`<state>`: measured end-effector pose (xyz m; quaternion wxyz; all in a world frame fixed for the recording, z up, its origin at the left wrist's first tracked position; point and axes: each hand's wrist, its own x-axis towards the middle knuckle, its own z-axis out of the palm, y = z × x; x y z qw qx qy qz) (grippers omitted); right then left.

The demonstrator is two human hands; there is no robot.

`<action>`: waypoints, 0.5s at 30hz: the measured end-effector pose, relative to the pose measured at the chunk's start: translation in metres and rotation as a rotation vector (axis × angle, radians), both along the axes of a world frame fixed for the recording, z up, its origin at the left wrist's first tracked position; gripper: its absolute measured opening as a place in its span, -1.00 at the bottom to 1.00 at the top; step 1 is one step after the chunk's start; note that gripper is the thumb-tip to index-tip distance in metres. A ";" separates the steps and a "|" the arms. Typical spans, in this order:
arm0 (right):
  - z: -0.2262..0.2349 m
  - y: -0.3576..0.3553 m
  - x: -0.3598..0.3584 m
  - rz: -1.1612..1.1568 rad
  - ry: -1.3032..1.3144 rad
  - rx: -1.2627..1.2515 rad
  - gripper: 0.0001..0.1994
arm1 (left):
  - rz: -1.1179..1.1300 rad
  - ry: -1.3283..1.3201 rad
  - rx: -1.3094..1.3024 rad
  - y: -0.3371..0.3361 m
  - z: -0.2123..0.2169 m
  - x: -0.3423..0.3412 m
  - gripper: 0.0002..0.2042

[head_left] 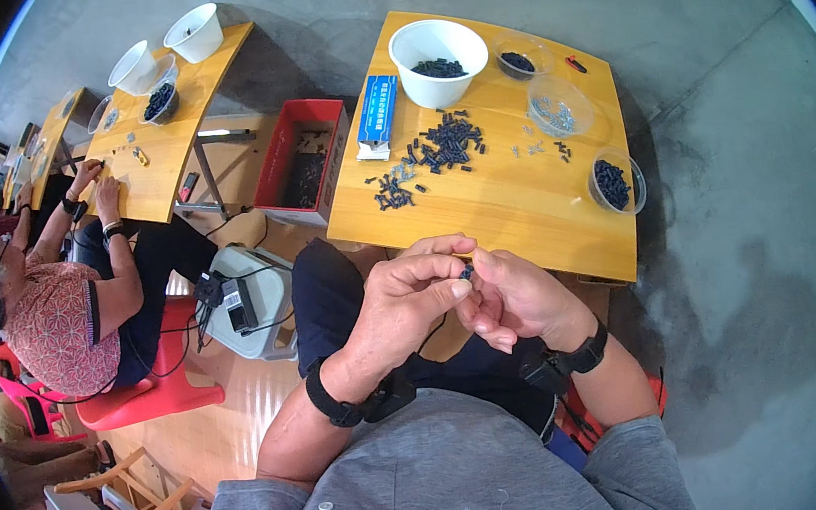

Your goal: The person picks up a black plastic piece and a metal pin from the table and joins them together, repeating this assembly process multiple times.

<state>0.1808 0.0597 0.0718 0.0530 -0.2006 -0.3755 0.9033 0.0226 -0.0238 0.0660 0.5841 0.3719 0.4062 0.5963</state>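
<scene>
Above my lap, just off the near edge of the wooden table (363, 215), my two hands meet at a small black part (467, 271). My left hand (408, 295) pinches it between thumb and forefinger. Closed in from the other side, my right hand (523, 294) has its thumb and fingertips at the same part; the fingers cover most of it. Beyond them lies a loose heap of short black cylindrical parts (452, 141). Small silvery metal pieces (404, 171) are mixed in at its left side. A clear tub (560, 107) holds more metal pieces.
A white bowl (414, 41) of black parts stands at the back, beside a blue box (378, 107). Clear tubs of black parts (611, 183) line the right. A red box (333, 127) sits left of the table. A person (51, 306) works at another table (156, 163).
</scene>
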 end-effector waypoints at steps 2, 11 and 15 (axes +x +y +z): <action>-0.004 0.000 0.000 0.020 0.019 -0.008 -0.37 | 0.002 0.006 -0.001 -0.001 -0.004 0.000 -0.88; -0.005 -0.012 -0.008 -0.026 -0.022 -0.192 -0.55 | -0.062 0.071 0.003 0.000 -0.001 -0.003 -0.81; -0.012 -0.019 -0.013 -0.103 -0.003 -0.329 -0.65 | -0.073 -0.017 -0.061 0.000 -0.001 -0.004 -0.81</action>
